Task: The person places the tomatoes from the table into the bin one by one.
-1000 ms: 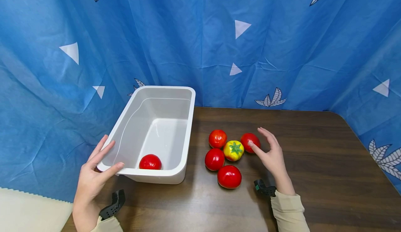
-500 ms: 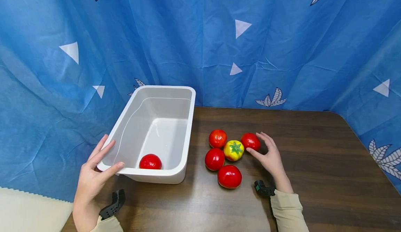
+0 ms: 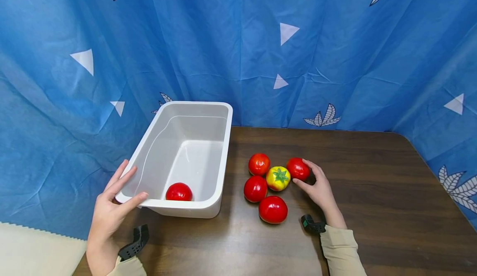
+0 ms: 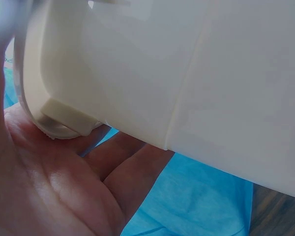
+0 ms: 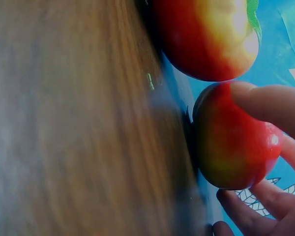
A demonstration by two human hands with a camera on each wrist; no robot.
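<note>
"How is the right hand [image 3: 319,191] set?"

"It is only partly open: the rightmost red tomato [image 3: 297,169] is grasped between the thumb and bent fingers, at the right of a cluster on the table [image 3: 391,185]."

"And the left hand [image 3: 107,216]?"

"By it the near left corner of the white tub [image 3: 186,205] is gripped, the thumb laid over the near rim and the fingers spread across the left one."

"What can be counted?"

"Six tomatoes and one tub. Beside the grasped one, three more red tomatoes [image 3: 259,164] [image 3: 255,189] [image 3: 273,210] are grouped with one yellow tomato [image 3: 278,181], topped by a green leaf [image 3: 280,174]. Another red tomato [image 3: 179,192] is held inside the tub, at its near end."

"Is anything added by the wrist views?"

"In the right one, a yellowish-green patch [image 5: 219,152] is revealed on the grasped tomato, hidden from the head view. In the left one, a ridge [image 4: 188,78] is seen down the tub's outer wall; its inside is shown by the head view alone."
</note>
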